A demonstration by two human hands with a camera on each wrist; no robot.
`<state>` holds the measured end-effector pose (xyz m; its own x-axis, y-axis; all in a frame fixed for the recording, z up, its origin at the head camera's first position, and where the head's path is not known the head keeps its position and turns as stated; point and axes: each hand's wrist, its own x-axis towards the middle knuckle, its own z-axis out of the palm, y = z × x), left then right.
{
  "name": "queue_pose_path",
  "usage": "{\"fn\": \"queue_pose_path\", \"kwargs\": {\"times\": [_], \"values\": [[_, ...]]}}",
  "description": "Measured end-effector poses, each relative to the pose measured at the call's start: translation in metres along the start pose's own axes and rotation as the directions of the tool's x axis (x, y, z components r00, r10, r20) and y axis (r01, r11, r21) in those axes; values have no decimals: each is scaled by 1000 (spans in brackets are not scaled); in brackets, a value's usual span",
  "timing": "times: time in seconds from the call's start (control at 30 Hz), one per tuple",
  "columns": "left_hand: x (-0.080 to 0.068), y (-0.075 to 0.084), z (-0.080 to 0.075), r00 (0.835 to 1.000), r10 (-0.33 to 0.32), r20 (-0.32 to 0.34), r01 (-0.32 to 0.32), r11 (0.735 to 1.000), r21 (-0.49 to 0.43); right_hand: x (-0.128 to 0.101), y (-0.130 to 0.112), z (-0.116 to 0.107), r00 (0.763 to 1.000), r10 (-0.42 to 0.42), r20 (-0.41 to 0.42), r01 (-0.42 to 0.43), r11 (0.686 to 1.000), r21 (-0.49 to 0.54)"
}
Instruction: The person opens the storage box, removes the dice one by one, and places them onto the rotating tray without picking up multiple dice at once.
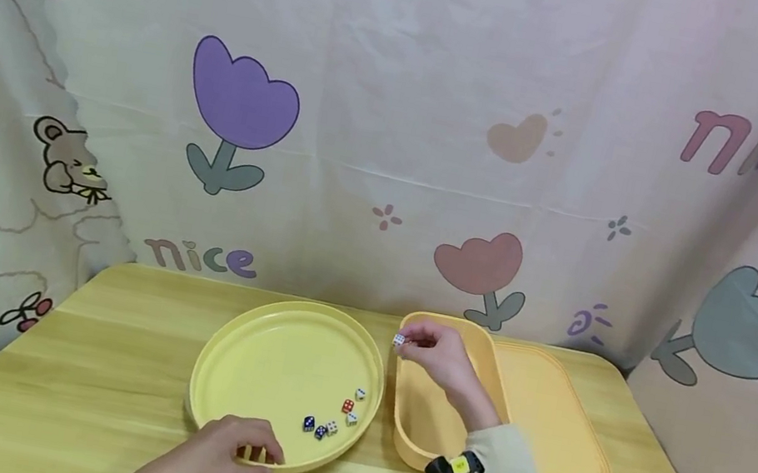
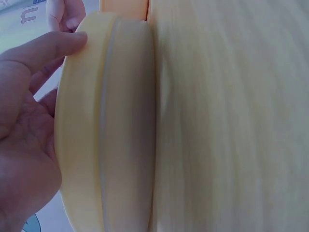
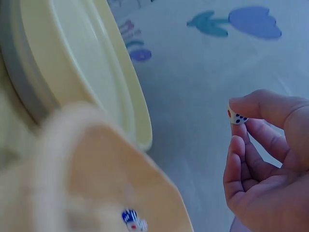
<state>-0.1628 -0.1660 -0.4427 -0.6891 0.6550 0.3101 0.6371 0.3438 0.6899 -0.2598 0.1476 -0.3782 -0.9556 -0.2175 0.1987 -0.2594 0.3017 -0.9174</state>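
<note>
My right hand pinches a white die between thumb and fingertip, above the far left edge of the orange box. At the near rim of the round yellow tray, my left hand grips the edge, thumb outside and fingers over the rim. Several dice lie in the tray's near right part: a red die, dark blue dice, one being this blue die, and white ones such as this white die. Inside the box, the right wrist view shows a blue die and white dice beside it.
A flat orange lid lies on the wooden table, right of the box and against it. Tray and box stand side by side with a narrow gap. A printed curtain hangs behind the table and along its sides.
</note>
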Motion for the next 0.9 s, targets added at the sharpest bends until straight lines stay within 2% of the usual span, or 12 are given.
{"fn": "queue_pose_path", "kwargs": {"times": [0.13,0.5,0.63,0.9], "values": [[2,0,0,1000,7,10,-7,1000,5,-11,-4,15,999,-36,-5,36,999,-21],[1,0,-1,1000,-16,20,17,1000,-23,-29,-4,58,999,-19,43,20,1000,-23],[1,0,1,1000,5,17,-4,1000,-26,-31,-1,72,999,-5,46,5,1000,-14],[2,-1,0,999,51,-2,-51,999,3,-34,1,85,995,-62,78,63,998,-20]]}}
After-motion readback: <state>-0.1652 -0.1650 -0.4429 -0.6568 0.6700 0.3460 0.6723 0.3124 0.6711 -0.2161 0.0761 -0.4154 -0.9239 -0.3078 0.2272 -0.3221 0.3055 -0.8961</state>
